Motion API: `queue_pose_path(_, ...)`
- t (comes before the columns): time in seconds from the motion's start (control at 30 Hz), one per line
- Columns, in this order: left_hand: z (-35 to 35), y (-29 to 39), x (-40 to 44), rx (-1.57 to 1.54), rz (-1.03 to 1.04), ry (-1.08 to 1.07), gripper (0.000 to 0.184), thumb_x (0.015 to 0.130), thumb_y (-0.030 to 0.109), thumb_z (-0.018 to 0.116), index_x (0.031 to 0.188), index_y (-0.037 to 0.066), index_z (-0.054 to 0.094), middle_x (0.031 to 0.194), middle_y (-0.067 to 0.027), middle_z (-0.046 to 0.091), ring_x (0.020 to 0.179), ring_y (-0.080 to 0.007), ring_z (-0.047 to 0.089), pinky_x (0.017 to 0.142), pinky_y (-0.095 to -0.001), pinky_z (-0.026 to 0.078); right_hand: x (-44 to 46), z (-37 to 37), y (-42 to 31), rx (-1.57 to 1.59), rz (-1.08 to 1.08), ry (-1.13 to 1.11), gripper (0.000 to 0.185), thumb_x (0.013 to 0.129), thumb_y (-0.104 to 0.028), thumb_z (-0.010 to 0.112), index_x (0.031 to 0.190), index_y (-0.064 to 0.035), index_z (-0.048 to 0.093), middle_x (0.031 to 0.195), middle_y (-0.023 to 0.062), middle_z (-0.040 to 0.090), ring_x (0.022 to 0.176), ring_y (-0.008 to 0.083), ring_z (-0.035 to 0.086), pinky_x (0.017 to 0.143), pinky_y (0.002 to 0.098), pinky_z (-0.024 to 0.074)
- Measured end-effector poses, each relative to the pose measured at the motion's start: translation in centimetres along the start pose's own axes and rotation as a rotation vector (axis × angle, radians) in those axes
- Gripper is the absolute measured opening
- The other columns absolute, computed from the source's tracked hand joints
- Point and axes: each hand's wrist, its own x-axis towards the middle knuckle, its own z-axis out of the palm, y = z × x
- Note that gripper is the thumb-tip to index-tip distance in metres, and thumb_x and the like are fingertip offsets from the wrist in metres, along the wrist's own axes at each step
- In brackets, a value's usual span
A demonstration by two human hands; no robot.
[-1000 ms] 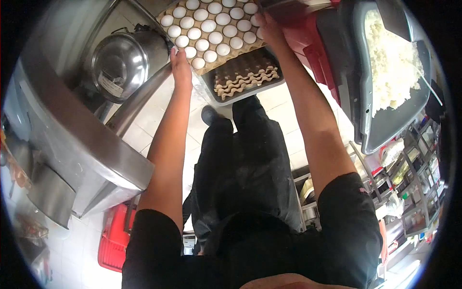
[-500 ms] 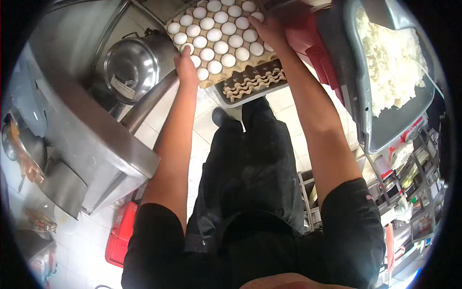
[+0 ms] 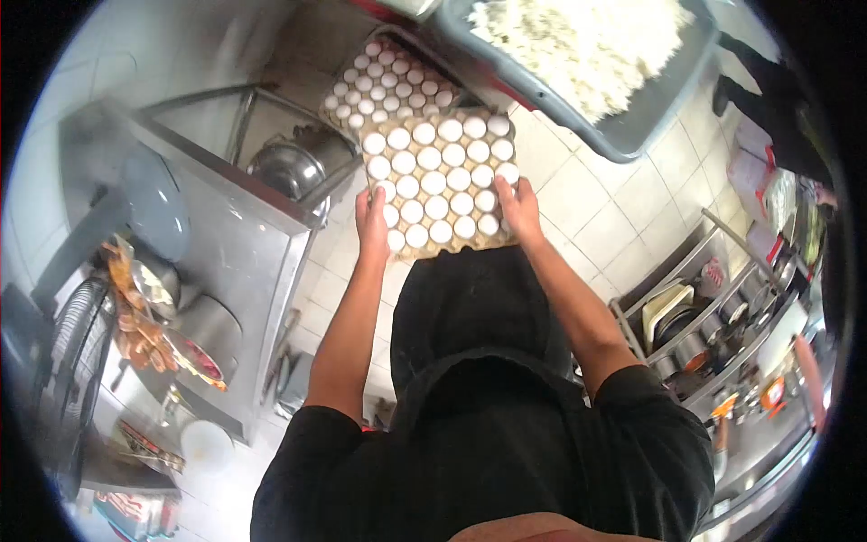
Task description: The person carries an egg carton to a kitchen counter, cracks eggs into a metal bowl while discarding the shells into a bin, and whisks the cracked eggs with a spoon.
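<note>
A square cardboard egg tray point(image 3: 440, 247) filled with white eggs point(image 3: 434, 182) is held level in front of my body. My left hand point(image 3: 372, 224) grips its left edge, thumb on top beside an egg. On the opposite edge my right hand point(image 3: 518, 212) has its thumb over the rim near the corner eggs; the fingers of both hands are mostly hidden underneath. Just beyond the held tray, lower down, more white eggs point(image 3: 389, 82) sit in another full tray, partly covered by the near one.
A steel counter point(image 3: 230, 217) runs along the left, with a metal pot point(image 3: 287, 172) beyond it. At the top, a grey tub point(image 3: 607, 144) holds white shredded food point(image 3: 587, 54). Shelving with cookware point(image 3: 695, 316) stands at right. Another person's leg point(image 3: 768, 90) shows at upper right.
The egg tray has come closer to my body, still in both hands. My view has turned, and a second full egg tray now shows behind it. The grey tub appears farther left and higher.
</note>
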Motion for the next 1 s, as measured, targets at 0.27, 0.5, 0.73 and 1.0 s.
queue_pose_path(0.27,-0.4,-12.7,3.6,-0.132,0.025,-0.009,0.037,0.097,0.032,0.056,0.124,0.006,0.049,0.119,-0.0123,0.054,0.107,-0.0234,0.057,0.091,-0.0389,0.050,4.6,1.8,9.7,-0.005,-0.142,0.002,0.045,0.087,-0.040,0.066,0.115,-0.0050,0.062,0.110,0.0179,0.067,0.103,0.0347,0.064,0.090,0.0422,0.0494)
queue_pose_path(0.5,0.0,-10.9,-3.2,-0.065,0.098,0.004,0.049,0.099,0.032,0.051,0.136,0.002,0.038,0.135,-0.0182,0.047,0.119,-0.0333,0.054,0.095,-0.0487,0.051,0.8,-1.6,9.3,0.056,-0.182,-0.088,0.056,0.084,-0.048,0.064,0.109,0.0016,0.060,0.109,0.0238,0.063,0.103,0.0372,0.062,0.090,0.0437,0.0477)
queue_pose_path(0.73,7.5,-11.4,-9.3,0.163,0.103,-0.111,0.054,0.097,0.034,0.054,0.139,0.003,0.037,0.139,-0.0189,0.043,0.122,-0.0349,0.052,0.097,-0.0509,0.049,-1.5,-9.2,16.6,0.176,-0.165,0.088,0.056,0.085,-0.048,0.065,0.102,0.0047,0.056,0.103,0.0258,0.063,0.099,0.0392,0.062,0.085,0.0443,0.0485)
queue_pose_path(1.0,11.6,-12.3,-13.2,0.253,0.115,-0.301,0.062,0.098,0.042,0.052,0.143,0.003,0.033,0.142,-0.0199,0.041,0.125,-0.0366,0.050,0.100,-0.0513,0.047,-6.0,-13.5,20.3,0.294,-0.118,0.124,0.057,0.087,-0.047,0.061,0.106,0.0058,0.054,0.112,0.0259,0.060,0.105,0.0384,0.060,0.089,0.0436,0.0475)
